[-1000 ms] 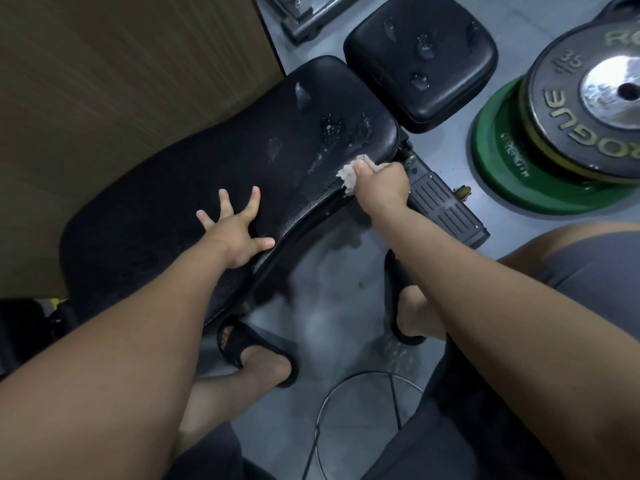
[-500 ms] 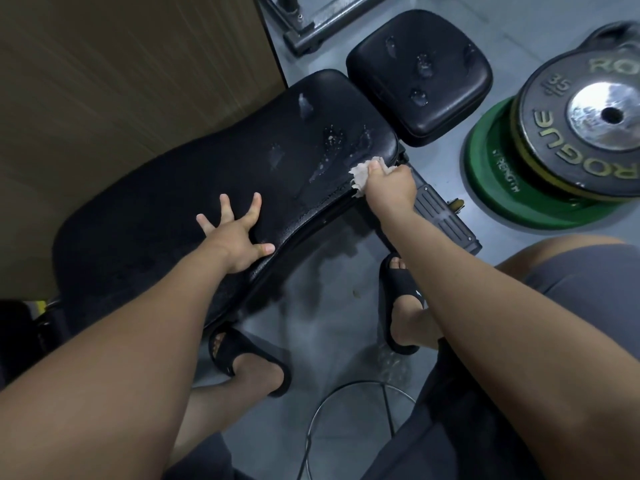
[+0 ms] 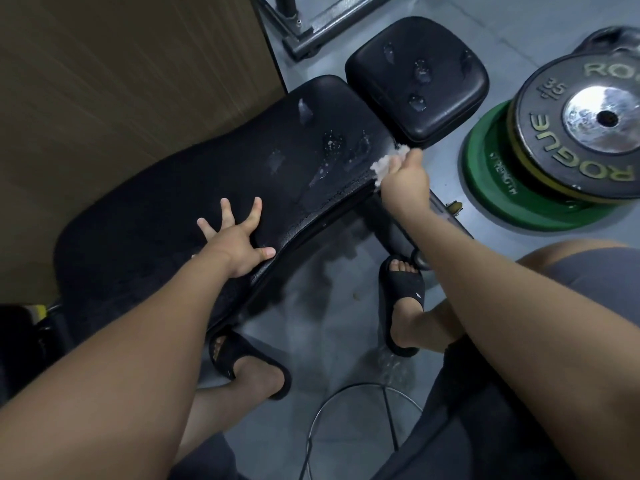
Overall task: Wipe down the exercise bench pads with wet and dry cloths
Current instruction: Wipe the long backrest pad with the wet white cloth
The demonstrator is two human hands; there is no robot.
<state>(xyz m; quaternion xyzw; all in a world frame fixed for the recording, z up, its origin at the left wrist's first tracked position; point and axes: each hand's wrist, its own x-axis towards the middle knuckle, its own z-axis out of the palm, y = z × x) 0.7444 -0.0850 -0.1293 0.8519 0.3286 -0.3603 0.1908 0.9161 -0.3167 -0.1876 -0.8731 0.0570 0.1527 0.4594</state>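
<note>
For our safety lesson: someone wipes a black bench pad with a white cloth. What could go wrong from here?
The grey floor looks wet near the black slide sandals; a foot may slip. The left hand braces at the wet edge of the long black bench pad and could slide. Droplets on the square black seat pad may be missed.

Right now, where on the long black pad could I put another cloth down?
The long pad is bare from the left hand back to its near end beside the brown board. The far end is crowded: wet drops, the cloth and the right hand.
</note>
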